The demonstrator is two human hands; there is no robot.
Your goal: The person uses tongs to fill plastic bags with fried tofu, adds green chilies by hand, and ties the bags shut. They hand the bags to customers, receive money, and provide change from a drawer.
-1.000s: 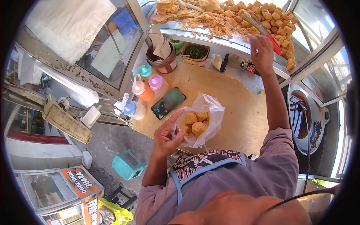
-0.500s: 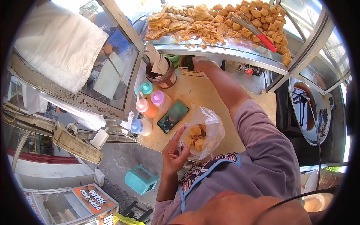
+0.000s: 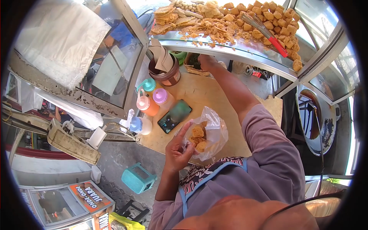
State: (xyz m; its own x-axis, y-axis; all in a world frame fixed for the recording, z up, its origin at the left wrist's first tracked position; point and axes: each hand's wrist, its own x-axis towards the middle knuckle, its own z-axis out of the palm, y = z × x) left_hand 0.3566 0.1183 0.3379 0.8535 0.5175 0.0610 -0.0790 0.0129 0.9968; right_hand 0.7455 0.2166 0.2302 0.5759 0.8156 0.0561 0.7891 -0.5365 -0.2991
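Observation:
My left hand (image 3: pixel 178 152) holds a clear plastic bag (image 3: pixel 217 134) by its near left side, index finger stretched along the rim and thumb against the edge. Inside the bag lie several golden-brown fried pieces (image 3: pixel 198 132). My right arm stretches forward under the display shelf. There my right hand (image 3: pixel 207 63) is at a small woven basket (image 3: pixel 196 70) with something dark green in it. Its fingertips are hidden, so I cannot see what they touch. Left of the bag, a dark phone (image 3: pixel 167 122) rests on the wooden table (image 3: pixel 230 103).
Squeeze bottles, including an orange one (image 3: pixel 147 105), line the table's left edge behind a brown tub (image 3: pixel 168 78). Fried snacks (image 3: pixel 214 28) and red-handled tongs (image 3: pixel 274 40) fill the shelf above. A frying pan (image 3: pixel 327 130) stands right; a turquoise stool (image 3: pixel 138 178) is below left.
The view has shifted slightly. My right hand remains at the basket, its hand a little further back toward me. My left hand still holds the bag, which has changed shape a little.

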